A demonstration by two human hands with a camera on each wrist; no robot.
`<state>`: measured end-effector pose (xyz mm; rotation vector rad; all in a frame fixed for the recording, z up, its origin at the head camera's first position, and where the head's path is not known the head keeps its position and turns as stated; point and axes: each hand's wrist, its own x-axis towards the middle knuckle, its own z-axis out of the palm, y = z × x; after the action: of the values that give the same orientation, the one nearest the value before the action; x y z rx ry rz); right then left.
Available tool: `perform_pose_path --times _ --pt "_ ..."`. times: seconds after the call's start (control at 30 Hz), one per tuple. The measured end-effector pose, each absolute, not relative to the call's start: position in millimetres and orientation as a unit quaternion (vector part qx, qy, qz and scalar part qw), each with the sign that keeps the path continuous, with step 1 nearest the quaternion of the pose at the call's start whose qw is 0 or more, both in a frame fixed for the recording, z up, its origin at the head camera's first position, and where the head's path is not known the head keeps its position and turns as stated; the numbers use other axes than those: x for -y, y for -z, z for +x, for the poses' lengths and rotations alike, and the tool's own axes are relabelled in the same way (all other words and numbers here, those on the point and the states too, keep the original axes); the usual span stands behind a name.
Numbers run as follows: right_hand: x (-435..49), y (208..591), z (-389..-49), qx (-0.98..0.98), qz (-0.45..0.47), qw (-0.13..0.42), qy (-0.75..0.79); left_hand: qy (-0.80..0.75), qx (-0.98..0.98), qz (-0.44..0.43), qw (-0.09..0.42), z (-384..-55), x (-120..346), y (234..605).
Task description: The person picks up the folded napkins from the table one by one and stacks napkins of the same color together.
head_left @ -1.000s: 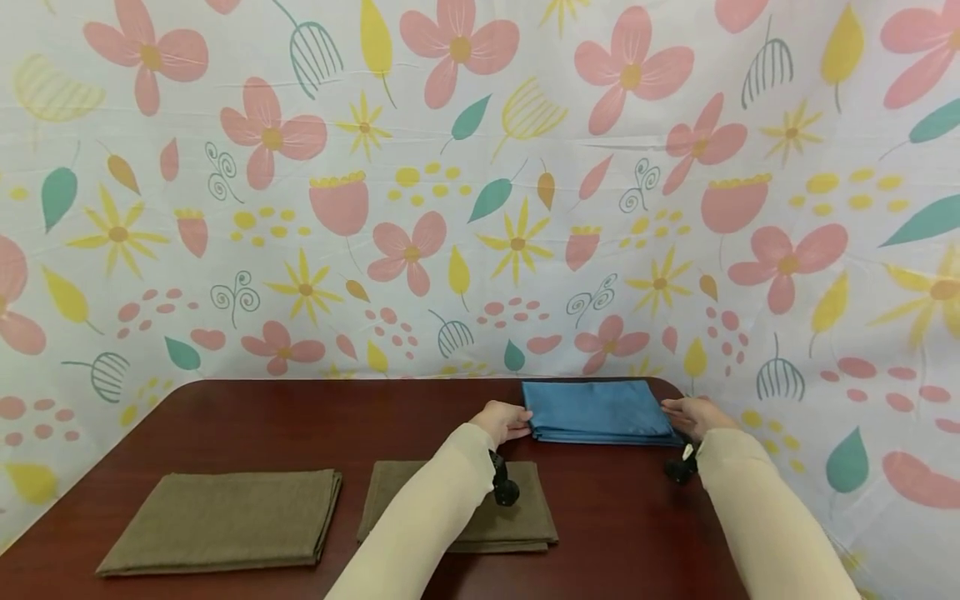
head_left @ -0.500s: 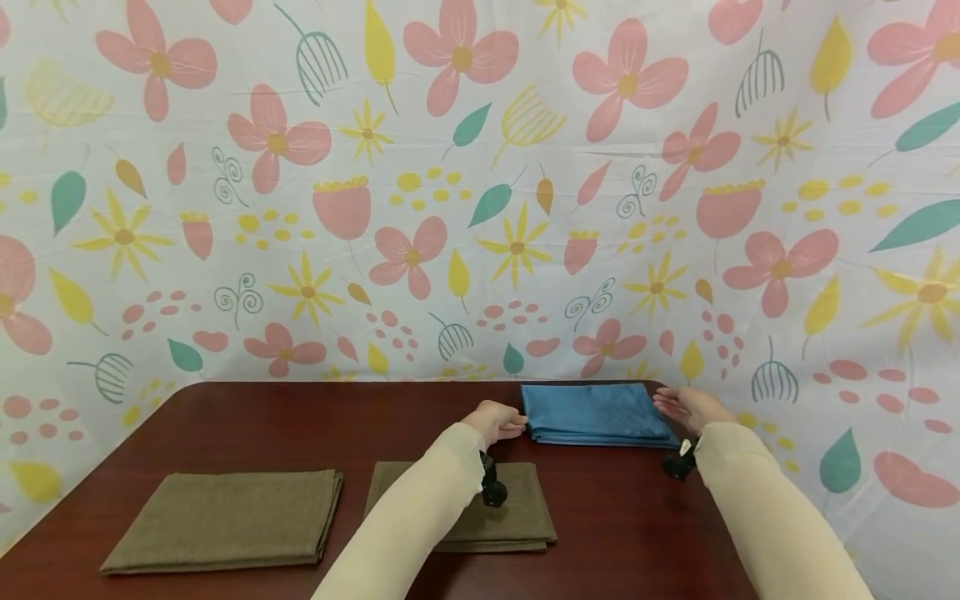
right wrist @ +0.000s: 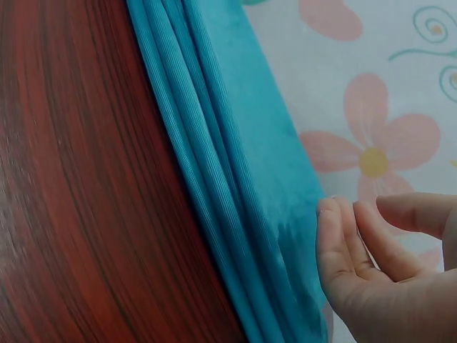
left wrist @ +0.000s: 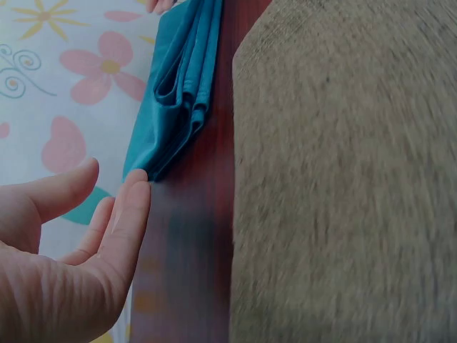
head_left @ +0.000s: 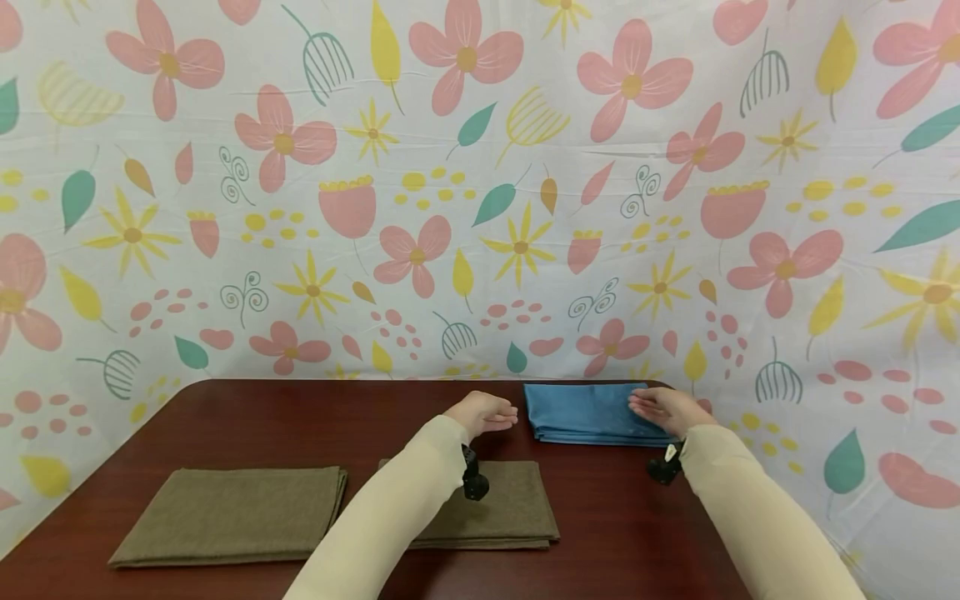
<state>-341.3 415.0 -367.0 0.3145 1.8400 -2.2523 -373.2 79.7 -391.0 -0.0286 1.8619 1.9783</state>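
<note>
A folded blue cloth (head_left: pixel 581 412) lies flat at the far right of the table, its layered folds showing along the near side. My left hand (head_left: pixel 483 414) is in the air just left of it, fingers relaxed, thumb apart, holding nothing. In the left wrist view the fingertips (left wrist: pixel 137 175) overlap the cloth's end. Over the cloth's right part hovers my right hand (head_left: pixel 667 408), with loosely bent fingers and nothing between them. The right wrist view has its fingertips (right wrist: pixel 330 207) beside the blue cloth (right wrist: pixel 214 143).
Two folded brown cloths lie nearer on the dark red table (head_left: pixel 300 425): one brown cloth (head_left: pixel 228 512) at left, another brown cloth (head_left: pixel 502 508) in the middle, partly under my left forearm. A flower-patterned curtain (head_left: pixel 480 192) hangs behind the table.
My left hand has drawn back leftward from the blue cloth's left edge. My right hand has left the right edge and shifted left over the cloth. The cloth stays put.
</note>
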Motion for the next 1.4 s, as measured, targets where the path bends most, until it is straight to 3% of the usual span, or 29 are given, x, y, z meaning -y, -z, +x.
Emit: perform_pose_path --times 0.17,0.47,0.93,1.4 --pt "-406.0 373.3 -348.1 -0.628 0.103 0.118 0.763 -0.706 -0.674 -0.007 0.218 -373.9 -68.2 388.8" --pt "-382.4 374.9 -353.0 -0.592 0.096 0.130 0.789 -0.704 -0.687 -0.012 0.176 -373.1 -54.0 382.4" --pt "-345.0 379.2 -363.7 -0.597 0.054 0.158 0.785 -0.700 -0.696 -0.013 0.159 -366.2 -7.9 372.3" --pt "-310.6 378.9 -366.8 -0.601 0.048 0.178 0.778 -0.692 -0.701 -0.002 0.175 -354.3 8.1 358.1"
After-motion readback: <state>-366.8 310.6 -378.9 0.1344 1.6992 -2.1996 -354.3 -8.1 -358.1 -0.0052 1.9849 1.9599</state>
